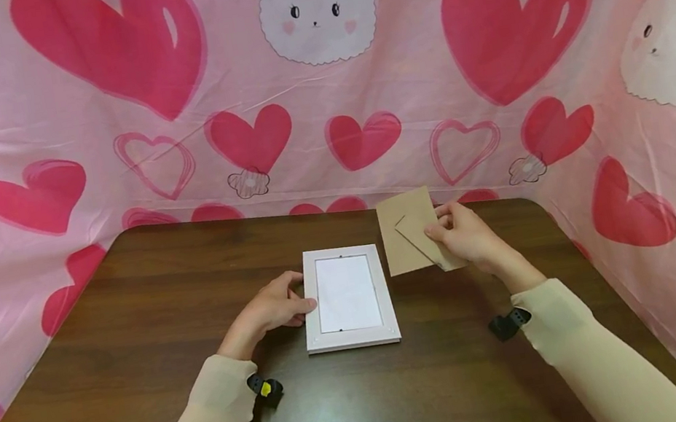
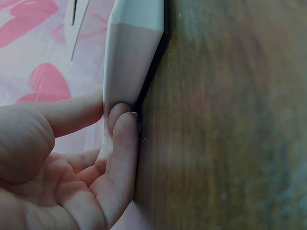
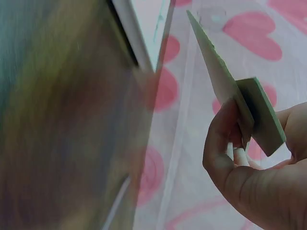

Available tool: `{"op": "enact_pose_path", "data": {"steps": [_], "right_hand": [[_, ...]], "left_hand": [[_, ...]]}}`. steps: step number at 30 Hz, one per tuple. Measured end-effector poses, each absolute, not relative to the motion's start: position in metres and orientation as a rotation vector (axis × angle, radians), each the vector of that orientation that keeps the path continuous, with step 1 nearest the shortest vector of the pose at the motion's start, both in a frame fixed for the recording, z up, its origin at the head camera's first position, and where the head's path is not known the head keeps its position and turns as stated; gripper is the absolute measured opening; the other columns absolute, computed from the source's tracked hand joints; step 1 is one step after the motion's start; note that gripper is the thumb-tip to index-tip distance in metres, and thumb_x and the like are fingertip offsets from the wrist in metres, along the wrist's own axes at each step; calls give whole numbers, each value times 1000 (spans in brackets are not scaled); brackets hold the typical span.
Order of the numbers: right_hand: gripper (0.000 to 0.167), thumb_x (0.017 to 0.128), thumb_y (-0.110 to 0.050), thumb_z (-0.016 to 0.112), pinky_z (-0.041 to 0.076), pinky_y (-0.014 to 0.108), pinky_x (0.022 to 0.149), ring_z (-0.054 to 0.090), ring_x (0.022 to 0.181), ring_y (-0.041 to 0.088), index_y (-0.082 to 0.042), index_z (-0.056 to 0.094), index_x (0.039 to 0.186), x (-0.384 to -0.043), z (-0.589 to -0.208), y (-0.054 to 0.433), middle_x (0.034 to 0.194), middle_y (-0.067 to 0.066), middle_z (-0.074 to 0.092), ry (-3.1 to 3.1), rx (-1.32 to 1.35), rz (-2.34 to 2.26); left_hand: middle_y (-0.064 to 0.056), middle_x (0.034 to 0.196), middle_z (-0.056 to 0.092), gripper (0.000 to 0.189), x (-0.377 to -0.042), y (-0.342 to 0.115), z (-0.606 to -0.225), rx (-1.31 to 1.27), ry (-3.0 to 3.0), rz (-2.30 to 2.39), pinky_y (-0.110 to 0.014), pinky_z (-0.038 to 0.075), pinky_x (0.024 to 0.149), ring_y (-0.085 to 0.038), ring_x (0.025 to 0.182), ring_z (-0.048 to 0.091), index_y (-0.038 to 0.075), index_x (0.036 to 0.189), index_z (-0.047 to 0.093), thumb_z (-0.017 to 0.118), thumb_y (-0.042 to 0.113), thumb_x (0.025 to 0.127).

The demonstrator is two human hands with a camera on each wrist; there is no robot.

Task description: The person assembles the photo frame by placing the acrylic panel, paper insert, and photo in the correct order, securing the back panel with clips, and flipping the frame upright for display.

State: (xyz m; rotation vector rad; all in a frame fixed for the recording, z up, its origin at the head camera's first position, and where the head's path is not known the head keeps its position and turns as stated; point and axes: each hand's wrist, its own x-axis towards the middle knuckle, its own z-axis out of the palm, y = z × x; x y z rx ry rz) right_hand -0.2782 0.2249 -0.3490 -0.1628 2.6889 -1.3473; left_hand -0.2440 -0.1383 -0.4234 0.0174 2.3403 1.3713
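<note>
A white picture frame point(image 1: 353, 338) lies on the table with a white panel point(image 1: 346, 292) inside its border. Small dark tabs show at the panel's top and bottom edges. My left hand point(image 1: 277, 303) holds the frame by its left side, thumb on the upper face. In the left wrist view, the fingers point(image 2: 125, 148) curl against the side wall and lower edge. Raised to the right of the frame, a brown cardboard backing board point(image 1: 397, 242) with a fold-out stand flap point(image 1: 422, 231) is pinched in my right hand point(image 1: 470, 238). The flap tilts away from the board in the right wrist view.
Under everything is a dark brown wooden table point(image 1: 180, 302) with rounded far corners. A pink cloth point(image 1: 307, 98) printed with hearts and rabbits hangs behind and at both sides. Each wrist wears a small black camera point(image 1: 267, 390).
</note>
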Motion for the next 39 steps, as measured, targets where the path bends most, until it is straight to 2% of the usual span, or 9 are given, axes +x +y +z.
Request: {"op": "enact_pose_path", "data": {"steps": [8, 18, 22, 29, 39], "right_hand": [[42, 108, -13, 62, 57, 27, 74, 63, 89, 21, 9, 44, 139, -270, -371, 193, 101, 13, 65, 2566, -148, -1526], [42, 104, -10, 66, 49, 26, 78, 60, 86, 16, 10, 46, 136, -261, -391, 160, 94, 8, 67, 2511, -173, -1614], [43, 104, -9, 67, 48, 27, 79, 59, 88, 17, 10, 47, 136, -257, -398, 152, 93, 8, 67, 2492, -159, -1632], [40, 103, -7, 67, 55, 27, 72, 65, 82, 18, 9, 46, 134, -250, -410, 138, 96, 15, 70, 2415, -113, -1713], [43, 102, -8, 70, 50, 28, 74, 61, 83, 18, 10, 47, 134, -245, -420, 127, 93, 12, 68, 2448, -109, -1696]], "left_hand": [[-14, 95, 65, 69, -244, -138, -422, 17, 2332, 1384, -36, 64, 81, -23, 83, 67, 2, 156, 43, 78, 17, 98], [-14, 94, 65, 68, -244, -138, -423, 19, 2328, 1398, -36, 64, 80, -23, 82, 68, 2, 155, 43, 78, 16, 99], [-14, 93, 65, 68, -244, -138, -423, 18, 2329, 1397, -36, 64, 80, -23, 82, 68, 2, 155, 44, 78, 15, 98], [-14, 94, 65, 69, -245, -138, -423, 20, 2334, 1387, -36, 64, 81, -23, 82, 68, 2, 155, 43, 79, 16, 98], [-14, 93, 65, 68, -245, -139, -425, 29, 2327, 1403, -36, 64, 80, -22, 82, 68, 1, 154, 43, 78, 15, 98]]}}
